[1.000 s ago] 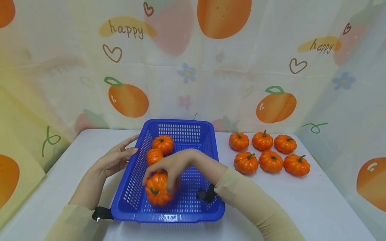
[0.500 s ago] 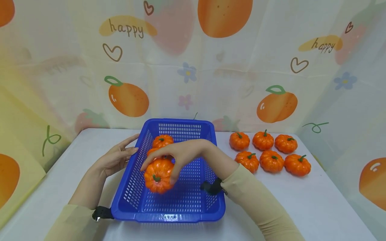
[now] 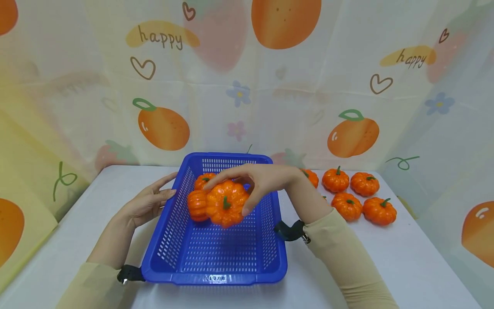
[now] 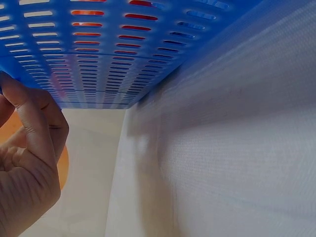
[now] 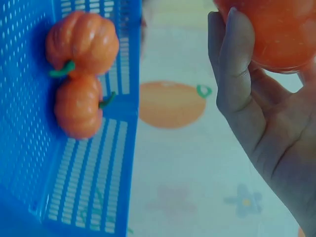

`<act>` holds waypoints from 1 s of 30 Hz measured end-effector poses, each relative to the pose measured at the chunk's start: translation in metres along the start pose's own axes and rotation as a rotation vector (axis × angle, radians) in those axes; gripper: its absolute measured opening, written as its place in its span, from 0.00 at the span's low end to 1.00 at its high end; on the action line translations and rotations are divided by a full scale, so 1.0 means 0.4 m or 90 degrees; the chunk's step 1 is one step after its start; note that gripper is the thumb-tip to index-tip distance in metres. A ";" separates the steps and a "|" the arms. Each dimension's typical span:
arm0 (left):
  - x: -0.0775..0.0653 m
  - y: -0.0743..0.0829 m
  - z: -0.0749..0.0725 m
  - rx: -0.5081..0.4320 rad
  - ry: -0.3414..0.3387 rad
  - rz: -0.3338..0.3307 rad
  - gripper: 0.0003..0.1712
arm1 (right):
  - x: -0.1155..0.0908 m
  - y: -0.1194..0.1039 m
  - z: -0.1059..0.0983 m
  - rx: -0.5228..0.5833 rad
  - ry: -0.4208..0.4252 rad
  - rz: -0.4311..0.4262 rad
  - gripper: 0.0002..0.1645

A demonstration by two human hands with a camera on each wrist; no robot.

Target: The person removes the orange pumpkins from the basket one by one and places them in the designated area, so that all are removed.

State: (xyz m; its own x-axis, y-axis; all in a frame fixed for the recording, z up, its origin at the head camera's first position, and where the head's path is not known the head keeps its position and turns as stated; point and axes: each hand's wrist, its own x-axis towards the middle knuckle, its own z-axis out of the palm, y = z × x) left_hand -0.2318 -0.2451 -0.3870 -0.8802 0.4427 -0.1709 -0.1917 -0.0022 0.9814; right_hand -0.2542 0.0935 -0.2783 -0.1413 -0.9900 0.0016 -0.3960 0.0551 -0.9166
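Pinching an orange ribbed pumpkin [image 3: 227,205] between thumb and fingers, the right hand [image 3: 266,177] is hovering over the blue perforated basket [image 3: 247,278], where two other pumpkins [image 3: 197,206] are sitting by its left wall. The left hand [image 3: 146,205], loosely spread, is touching the basket's left side. More pumpkins [image 3: 365,184] are resting rightward on the white bench [image 3: 409,262].

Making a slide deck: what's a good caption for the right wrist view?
Right hand gripping a pumpkin, beside two more pumpkins inside the blue basket.
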 end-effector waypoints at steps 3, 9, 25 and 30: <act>0.000 -0.001 -0.002 -0.003 -0.004 0.002 0.43 | -0.036 0.000 -0.009 0.017 0.032 0.011 0.46; 0.002 -0.002 -0.004 -0.002 -0.003 0.000 0.42 | -0.110 0.005 -0.018 0.053 0.104 0.065 0.46; 0.003 0.000 -0.005 -0.010 -0.008 0.001 0.43 | -0.301 0.065 -0.040 0.047 0.132 0.058 0.45; 0.004 0.001 -0.002 -0.004 0.001 -0.002 0.43 | -0.355 0.093 -0.038 0.005 0.152 0.058 0.45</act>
State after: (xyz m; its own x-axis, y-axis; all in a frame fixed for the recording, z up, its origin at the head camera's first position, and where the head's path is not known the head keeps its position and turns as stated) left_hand -0.2334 -0.2451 -0.3869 -0.8801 0.4417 -0.1743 -0.1973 -0.0063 0.9803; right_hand -0.2627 0.2379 -0.3064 -0.3866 -0.9222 0.0130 -0.3655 0.1402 -0.9202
